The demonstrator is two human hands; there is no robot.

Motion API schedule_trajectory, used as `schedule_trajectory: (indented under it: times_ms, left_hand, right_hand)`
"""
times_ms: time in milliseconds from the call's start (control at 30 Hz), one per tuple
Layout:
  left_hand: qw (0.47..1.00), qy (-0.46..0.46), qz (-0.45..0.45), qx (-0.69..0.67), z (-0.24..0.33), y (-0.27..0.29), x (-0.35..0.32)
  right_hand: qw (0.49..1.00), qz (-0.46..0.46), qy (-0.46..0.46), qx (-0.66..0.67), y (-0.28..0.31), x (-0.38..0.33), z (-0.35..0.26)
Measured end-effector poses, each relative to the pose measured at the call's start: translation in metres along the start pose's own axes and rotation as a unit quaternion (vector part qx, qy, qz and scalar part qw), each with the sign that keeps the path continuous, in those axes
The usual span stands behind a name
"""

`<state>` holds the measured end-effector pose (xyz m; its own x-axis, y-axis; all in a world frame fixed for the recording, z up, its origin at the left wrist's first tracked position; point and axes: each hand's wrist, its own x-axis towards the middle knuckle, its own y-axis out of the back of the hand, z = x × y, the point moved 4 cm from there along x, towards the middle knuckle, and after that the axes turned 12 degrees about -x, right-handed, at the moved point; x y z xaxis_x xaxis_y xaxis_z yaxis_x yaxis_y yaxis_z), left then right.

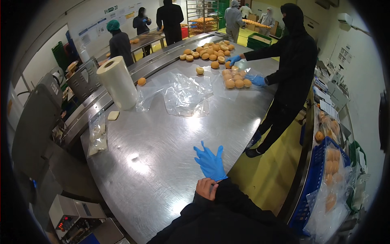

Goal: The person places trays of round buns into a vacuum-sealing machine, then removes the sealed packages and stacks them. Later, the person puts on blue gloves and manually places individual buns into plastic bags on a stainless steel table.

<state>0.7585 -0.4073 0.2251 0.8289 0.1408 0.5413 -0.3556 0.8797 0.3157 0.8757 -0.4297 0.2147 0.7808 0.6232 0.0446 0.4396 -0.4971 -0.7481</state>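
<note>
1. Nearest the camera, a bare hand [207, 188] is seen at the wrist of the other hand, its fingers curled into a narrow grip on the cuff of a blue glove [210, 162]; the forearms overlap under dark sleeves, so it cannot be told for certain which is left and which right, though the bare one appears to be the left.
2. The gloved hand [211, 162] is held flat with fingers spread wide, holding nothing, just above the near edge of the steel table [162, 162], seemingly so that the glove can be drawn tight.
3. At the table's left edge, a small clear bag [97, 134] and a pale flat piece [113, 115] are laid beside an upright roll of plastic film [118, 83], kept within reach.
4. Further on, loose clear bags [183, 94] are spread open mid-table.
5. Beyond, a filled bag of buns [237, 80] is steadied by a co-worker's gloved hands [256, 80], with a pile of loose buns [211, 52] just behind.
6. To the right, a blue crate [321, 171] is packed with bagged buns.
</note>
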Motion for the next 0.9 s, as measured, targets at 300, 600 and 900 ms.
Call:
schedule_trajectory:
  times_ms: [300, 600, 900]
  left_hand:
    - [0.972, -0.008, -0.164, -0.166, 0.027, -0.067, 0.002]
    - [0.988, 0.065, -0.049, -0.134, 0.008, -0.156, 0.067]
    - [0.953, 0.095, -0.191, -0.213, 0.022, -0.238, 0.096]
  right_hand:
    - [0.973, 0.122, 0.134, -0.141, 0.078, -0.032, -0.065]
    - [0.942, 0.125, 0.162, -0.265, 0.138, -0.025, -0.14]
    - [0.987, 0.118, 0.091, -0.053, 0.174, -0.015, -0.212]
